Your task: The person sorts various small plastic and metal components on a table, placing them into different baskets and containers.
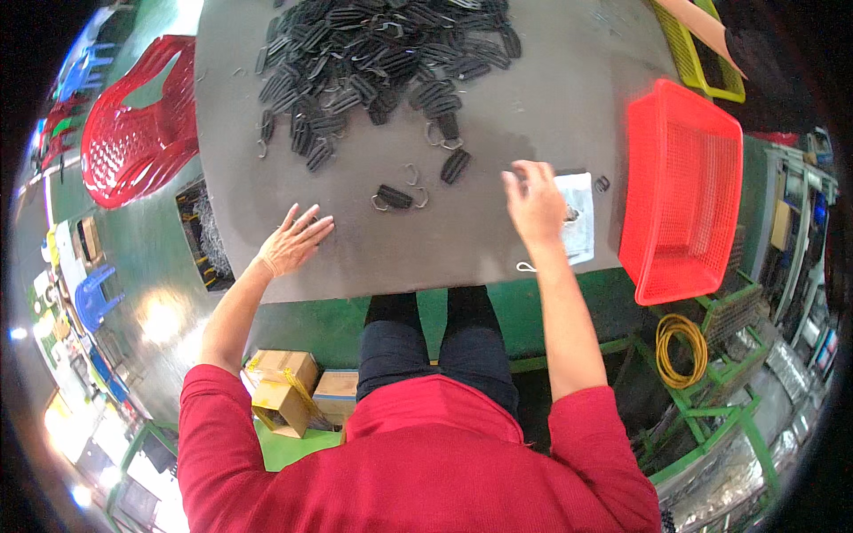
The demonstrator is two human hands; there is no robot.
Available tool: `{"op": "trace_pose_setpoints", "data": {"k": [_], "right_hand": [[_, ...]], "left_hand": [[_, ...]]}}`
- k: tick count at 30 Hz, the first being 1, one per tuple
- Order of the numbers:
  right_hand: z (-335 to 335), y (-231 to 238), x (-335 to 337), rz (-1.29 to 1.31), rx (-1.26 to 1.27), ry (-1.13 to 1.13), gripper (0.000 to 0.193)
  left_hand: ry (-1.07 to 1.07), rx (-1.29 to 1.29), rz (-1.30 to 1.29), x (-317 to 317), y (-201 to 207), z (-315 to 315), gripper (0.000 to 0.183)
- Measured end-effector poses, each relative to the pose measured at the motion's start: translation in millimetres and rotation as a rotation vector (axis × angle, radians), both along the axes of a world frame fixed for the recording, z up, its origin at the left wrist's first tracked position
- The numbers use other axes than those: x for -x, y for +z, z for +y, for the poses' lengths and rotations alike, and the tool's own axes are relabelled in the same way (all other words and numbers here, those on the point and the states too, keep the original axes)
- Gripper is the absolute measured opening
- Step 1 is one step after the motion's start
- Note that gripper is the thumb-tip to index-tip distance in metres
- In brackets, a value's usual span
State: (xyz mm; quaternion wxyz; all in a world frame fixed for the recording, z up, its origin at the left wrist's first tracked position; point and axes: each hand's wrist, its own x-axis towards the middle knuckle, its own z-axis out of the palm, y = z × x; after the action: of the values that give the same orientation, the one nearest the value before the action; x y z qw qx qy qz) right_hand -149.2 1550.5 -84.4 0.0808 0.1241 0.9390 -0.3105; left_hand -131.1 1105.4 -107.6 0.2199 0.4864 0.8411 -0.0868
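Left hand near black hooked piece, right hand by white packet

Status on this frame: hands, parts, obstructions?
Left hand spread at grey tabletop; right hand half-curled beside pale flat packet. Short black ribbed piece lying between them, similar heap beyond. Red plastic mesh basket right, not blocking.

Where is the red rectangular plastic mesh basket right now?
In the head view, the basket is at the right edge of the flat grey tabletop, right of the pale rectangular packet and bare right hand.
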Motion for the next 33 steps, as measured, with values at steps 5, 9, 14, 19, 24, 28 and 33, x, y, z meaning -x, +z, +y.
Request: {"op": "trace_pose_setpoints", "data": {"k": [5, 9, 14, 19, 24, 28, 33], "right_hand": [[-97, -24, 29, 0.017, -0.136, 0.018, 0.064], [-100, -30, 82, 0.24, -0.099, -0.108, 0.064], [-100, -56, 109, 0.193, -0.01, 0.017, 0.054], [-66, -43, 60, 0.013, 0.044, -0.049, 0.04], [-62, -61, 91, -0.034, 0.373, -0.15, 0.034], [-89, -32, 143, 0.089, -0.109, 0.206, 0.031], [-91, -34, 128, 0.012, -0.311, 0.398, 0.033]], "left_hand": [[0.36, -0.448, 0.095, 43, 1, 47, 0.063], [0.373, -0.705, 0.056, 100, -14, 123, 0.053], [0.475, -0.635, 0.207, 143, -21, 206, 0.056], [0.467, -0.629, 0.171, 121, -34, 163, 0.045], [0.646, -0.878, 0.257, 128, -13, 126, 0.028], [0.908, -0.793, 0.384, 165, -8, 144, 0.042], [0.823, -0.503, 0.231, 166, -22, 160, 0.04]]}}
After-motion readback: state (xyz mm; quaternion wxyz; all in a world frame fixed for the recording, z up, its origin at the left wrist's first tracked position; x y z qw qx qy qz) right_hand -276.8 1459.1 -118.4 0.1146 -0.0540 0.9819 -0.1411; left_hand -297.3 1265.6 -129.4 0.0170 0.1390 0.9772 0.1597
